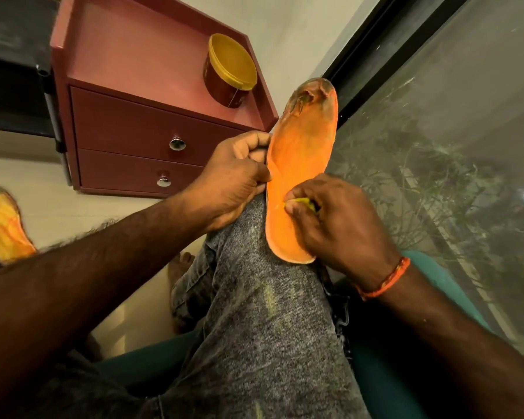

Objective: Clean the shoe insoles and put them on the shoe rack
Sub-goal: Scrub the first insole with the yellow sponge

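An orange insole with a dirty, torn toe end rests lengthwise on my raised knee in grey jeans. My left hand grips its left edge around the middle. My right hand presses a small yellow-green scrubber against the insole's lower half; most of the scrubber is hidden under my fingers. A second orange insole lies on the floor at the far left, blurred. The dark shoe rack stands at the upper left.
A maroon two-drawer cabinet stands ahead, with a round yellow-lidded tub on its top. A glass window with a dark frame runs along the right. I sit on a teal seat. A bare foot rests on the pale floor.
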